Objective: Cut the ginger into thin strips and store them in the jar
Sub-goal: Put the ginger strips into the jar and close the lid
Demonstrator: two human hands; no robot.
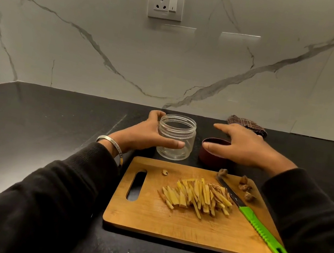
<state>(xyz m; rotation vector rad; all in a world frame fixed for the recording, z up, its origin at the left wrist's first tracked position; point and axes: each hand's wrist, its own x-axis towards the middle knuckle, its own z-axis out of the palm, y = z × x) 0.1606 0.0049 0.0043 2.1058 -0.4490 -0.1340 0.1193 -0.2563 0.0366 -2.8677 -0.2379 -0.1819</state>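
A pile of thin yellow ginger strips [198, 195] lies in the middle of the wooden cutting board [145, 216]. Just behind the board stands a clear open jar [177, 143], and nothing shows inside it. My left hand [147, 133] grips the jar, thumb across its front and fingers round its far side. My right hand [241, 145] hovers with spread fingers over the dark red lid [209, 158], which lies to the right of the jar. A green-handled knife [259, 227] rests diagonally on the board's right side.
Brown ginger trimmings [244, 188] sit at the board's far right corner, and one scrap [165, 172] near its far edge. A checked cloth [247, 125] lies against the marble wall. The black countertop [39, 126] runs left; a wall socket [165, 2] is above.
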